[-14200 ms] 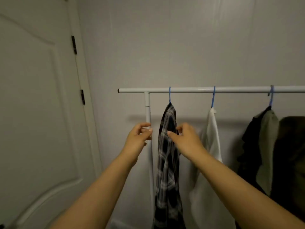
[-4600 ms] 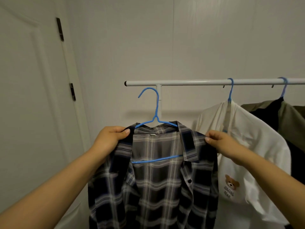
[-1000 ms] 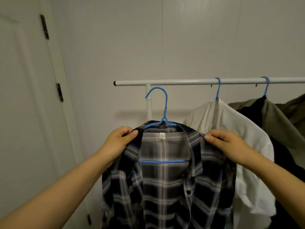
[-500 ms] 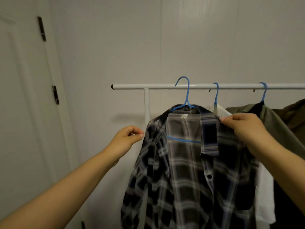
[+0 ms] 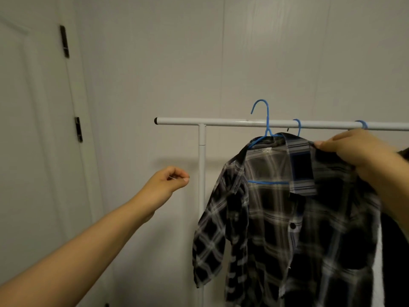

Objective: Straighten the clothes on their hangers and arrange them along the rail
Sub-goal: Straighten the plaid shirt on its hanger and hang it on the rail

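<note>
A black and white plaid shirt [image 5: 276, 218] hangs on a blue hanger [image 5: 266, 120], whose hook rises above the white rail [image 5: 221, 122] in front of it. My right hand [image 5: 358, 149] pinches the shirt's right shoulder beside the collar. My left hand [image 5: 166, 182] hovers left of the rack's upright post [image 5: 201, 173], fingers curled with thumb and forefinger together, holding nothing. Two more blue hanger hooks [image 5: 297, 126] sit on the rail behind the shirt; their garments are mostly hidden.
A white door [image 5: 33, 151] with dark hinges stands at the left. A plain white wall is behind the rack. A dark garment [image 5: 394, 251] shows at the right edge, with a strip of white garment beside it.
My left hand has let go of the shirt's left shoulder and drawn away left. My right hand has carried the shirt up and right, lifting the hook above the rail.
</note>
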